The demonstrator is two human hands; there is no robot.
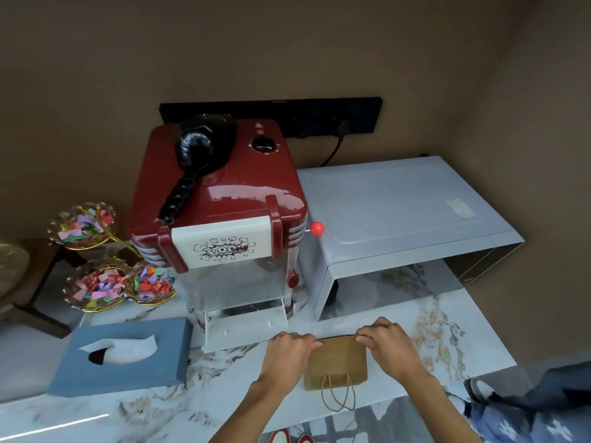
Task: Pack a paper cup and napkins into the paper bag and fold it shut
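Note:
A brown paper bag [337, 362] lies on the marble counter [224, 388] near its front edge, its string handles [339, 394] hanging toward me. My left hand [289, 350] pinches the bag's far left corner and my right hand [388, 342] pinches its far right corner, both along the folded far edge. The bag's opening and contents are hidden. No paper cup shows. White napkins stick out of a blue tissue box [121, 356] to the left.
A red popcorn machine [220, 212] stands just behind the bag, its white flap [246, 327] lowered onto the counter. A white microwave [406, 225] sits at the right. Glass bowls of wrapped candy [99, 289] stand at the left. The counter edge runs just below the bag.

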